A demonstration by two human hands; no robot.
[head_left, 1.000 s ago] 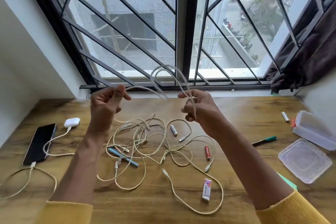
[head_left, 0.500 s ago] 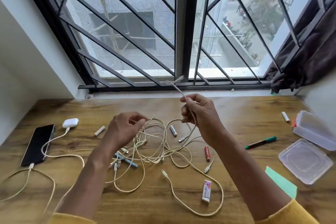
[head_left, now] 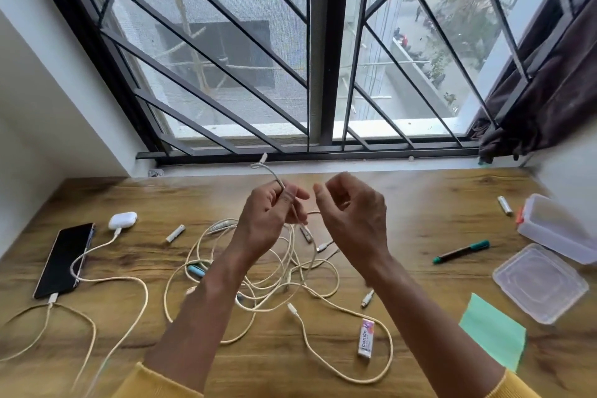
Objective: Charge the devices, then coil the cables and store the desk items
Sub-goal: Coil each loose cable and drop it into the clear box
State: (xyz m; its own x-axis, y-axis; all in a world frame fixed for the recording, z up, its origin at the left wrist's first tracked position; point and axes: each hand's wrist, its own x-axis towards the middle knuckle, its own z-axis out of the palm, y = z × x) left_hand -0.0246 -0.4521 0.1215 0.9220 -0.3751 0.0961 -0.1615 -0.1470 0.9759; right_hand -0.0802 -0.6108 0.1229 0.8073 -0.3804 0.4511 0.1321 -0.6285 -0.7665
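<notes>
- Head view, frame centre: left hand [head_left: 269, 220] pinches a cream cable [head_left: 280, 182], plug end sticking up above the fingers.
- Right hand [head_left: 353, 215] just beside it, fingers loosely curled, holding nothing.
- Remaining cables [head_left: 258, 287] lie tangled on the wooden desk [head_left: 420, 203] below.

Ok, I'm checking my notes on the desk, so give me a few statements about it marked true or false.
1. The left hand pinches a cable. True.
2. The right hand grips the marker. False: the marker lies on the desk; that hand holds nothing.
3. A cable is plugged into the phone. True.
4. The lid sits on the box. False: the lid lies on the desk beside the box.
5. The earbud case lies by the phone. True.
</notes>
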